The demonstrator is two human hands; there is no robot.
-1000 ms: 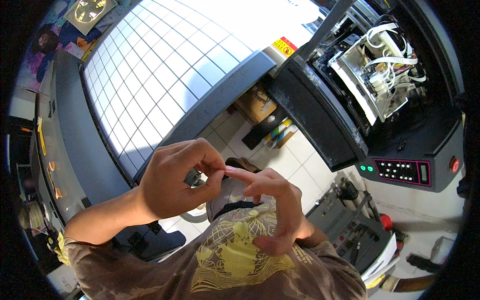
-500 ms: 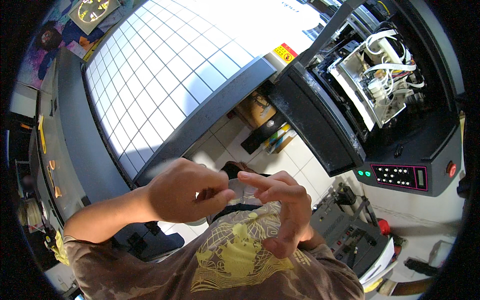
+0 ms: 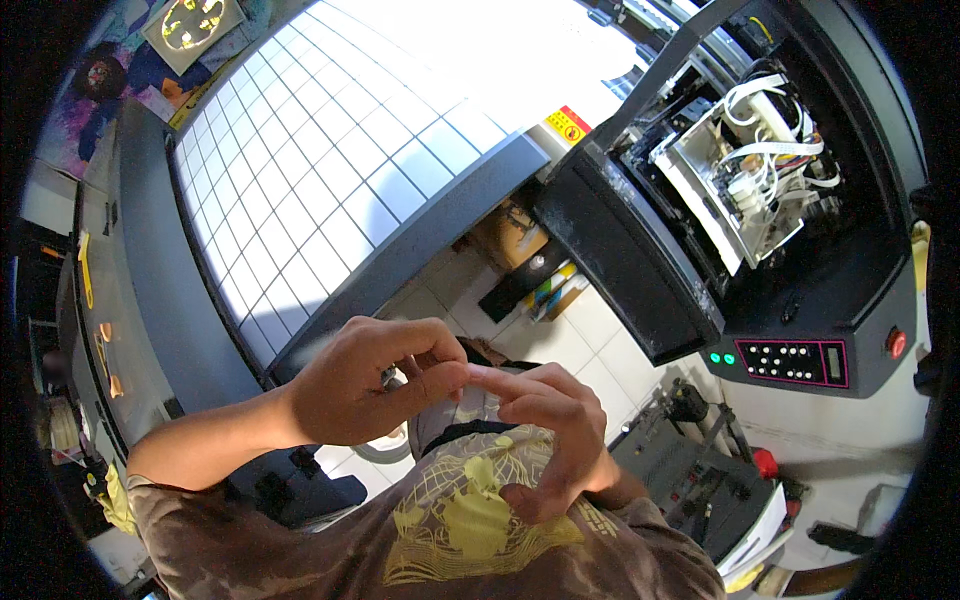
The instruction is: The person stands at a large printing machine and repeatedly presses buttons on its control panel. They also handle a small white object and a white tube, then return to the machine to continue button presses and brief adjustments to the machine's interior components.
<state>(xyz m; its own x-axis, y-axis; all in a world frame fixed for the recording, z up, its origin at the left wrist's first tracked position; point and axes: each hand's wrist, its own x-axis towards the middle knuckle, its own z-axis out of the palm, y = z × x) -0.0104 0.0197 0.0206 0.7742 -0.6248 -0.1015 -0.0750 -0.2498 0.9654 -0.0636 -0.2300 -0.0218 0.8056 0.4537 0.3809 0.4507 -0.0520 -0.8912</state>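
My left hand (image 3: 375, 385) is held in front of my shirt, fingers curled and thumb pressed against the bent index finger. Its thumb and index finger close on the tip of my right index finger. My right hand (image 3: 560, 415) stretches its index finger leftward to meet it. The right thumb points down, well apart from the other fingers, and no object shows in this hand. Beyond both hands lies a large flat printer bed (image 3: 300, 170), white with a dark grid and brightly lit.
The printer's black carriage housing (image 3: 630, 255) stands open at the right, with white cables (image 3: 770, 150) exposed inside. A control panel (image 3: 795, 362) with a red button (image 3: 897, 344) sits below it. A dark grey machine (image 3: 680, 460) stands at lower right. Yellow-handled tools (image 3: 86, 270) lie at far left.
My left index finger and thumb have come onto my right index fingertip, where a small gap was before. The right hand has shifted slightly left and down. The view has moved a little.
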